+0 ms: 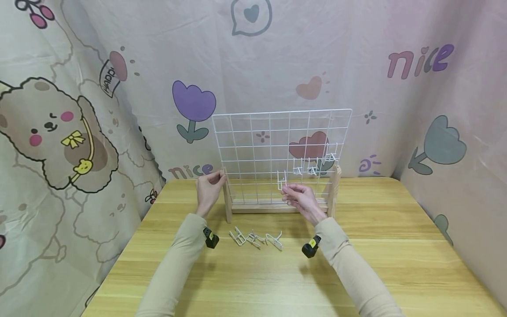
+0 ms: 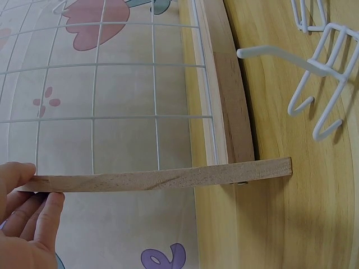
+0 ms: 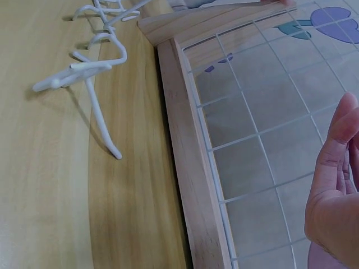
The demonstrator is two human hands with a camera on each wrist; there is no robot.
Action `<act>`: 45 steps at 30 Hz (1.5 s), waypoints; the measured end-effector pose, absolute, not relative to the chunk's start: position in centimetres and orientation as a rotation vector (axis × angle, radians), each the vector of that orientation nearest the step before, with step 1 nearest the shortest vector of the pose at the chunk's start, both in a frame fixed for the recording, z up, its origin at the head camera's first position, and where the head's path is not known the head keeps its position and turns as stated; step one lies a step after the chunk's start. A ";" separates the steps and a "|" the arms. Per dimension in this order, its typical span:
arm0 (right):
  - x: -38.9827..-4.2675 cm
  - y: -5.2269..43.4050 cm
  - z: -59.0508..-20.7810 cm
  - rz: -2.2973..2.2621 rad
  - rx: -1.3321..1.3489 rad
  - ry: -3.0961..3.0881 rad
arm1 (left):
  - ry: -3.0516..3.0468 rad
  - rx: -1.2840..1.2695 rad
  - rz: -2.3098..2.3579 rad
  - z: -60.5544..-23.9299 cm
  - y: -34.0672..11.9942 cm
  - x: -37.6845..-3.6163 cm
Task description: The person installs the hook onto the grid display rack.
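A white wire grid panel (image 1: 261, 141) stands upright in a wooden stand (image 1: 227, 204) at the back of the table. My left hand (image 1: 211, 184) pinches the top of the stand's left post (image 2: 157, 180), thumb above and fingers below (image 2: 42, 216). My right hand (image 1: 298, 196) is at the grid's lower middle and pinches a white wire hook (image 1: 282, 179) against the wires. In the right wrist view the hand (image 3: 336, 190) hovers in front of the grid (image 3: 269, 129), and the held hook is out of sight. Several hooks (image 1: 314, 166) hang on the grid's right side.
Several loose white hooks (image 1: 255, 237) lie on the wooden table (image 1: 253, 281) in front of the stand, also seen as hooks (image 2: 325, 84) and hooks (image 3: 90, 73) in the wrist views. Patterned cloth (image 1: 59, 132) walls the table in on the left, back and right.
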State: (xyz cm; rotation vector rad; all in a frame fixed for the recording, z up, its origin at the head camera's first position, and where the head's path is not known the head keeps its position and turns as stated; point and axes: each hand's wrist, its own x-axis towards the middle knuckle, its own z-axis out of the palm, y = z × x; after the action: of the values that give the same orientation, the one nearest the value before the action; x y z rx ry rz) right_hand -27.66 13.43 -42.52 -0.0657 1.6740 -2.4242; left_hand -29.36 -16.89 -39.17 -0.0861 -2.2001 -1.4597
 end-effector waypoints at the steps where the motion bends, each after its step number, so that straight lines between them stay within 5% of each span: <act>1: -27.6 13.4 -42.6 -2.423 -0.064 1.673 | -2.198 -0.087 -1.464 -39.2 -16.9 -29.4; 45: -28.1 13.0 -42.1 -2.468 -0.038 1.671 | -2.186 -0.087 -1.460 -39.1 -16.8 -29.2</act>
State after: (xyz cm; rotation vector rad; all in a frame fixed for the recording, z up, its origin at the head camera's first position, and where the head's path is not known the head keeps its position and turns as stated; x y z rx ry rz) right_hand -28.08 12.96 -42.06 -0.0383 1.6707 -2.4677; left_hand -29.18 -16.75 -39.07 -0.0872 -2.1864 -1.4595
